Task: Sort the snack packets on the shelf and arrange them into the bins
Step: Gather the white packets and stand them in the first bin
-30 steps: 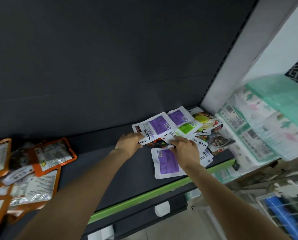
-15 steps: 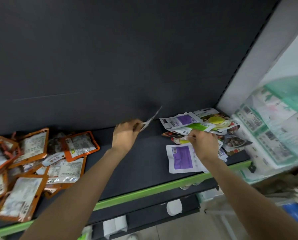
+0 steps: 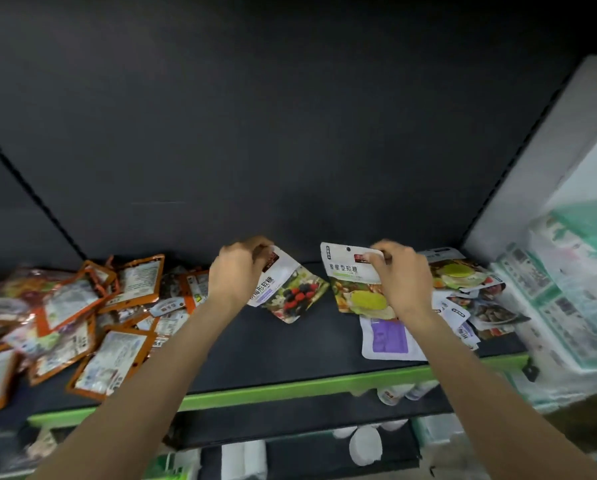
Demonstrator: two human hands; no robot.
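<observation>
My left hand (image 3: 238, 271) pinches the top of a white berry-picture packet (image 3: 290, 292), held tilted above the black shelf (image 3: 272, 351). My right hand (image 3: 399, 277) grips the top of a white packet with yellow-green fruit (image 3: 354, 289), held upright beside the other. Below my right wrist a purple-labelled white packet (image 3: 388, 339) lies flat. A mixed heap of white packets (image 3: 470, 292) lies at the shelf's right end. A heap of orange-edged packets (image 3: 82, 317) covers the left end.
The shelf has a green front edge (image 3: 290, 389) and a dark back panel. White bottles (image 3: 394, 393) stand on the level below. Green-and-white packaged goods (image 3: 567, 296) fill the neighbouring unit on the right. No bin is in view.
Both hands have lifted packets off the right heap: the left carried the berry packet leftward, the right raised the yellow-green one upright. The view has swung left, showing more orange packets.
</observation>
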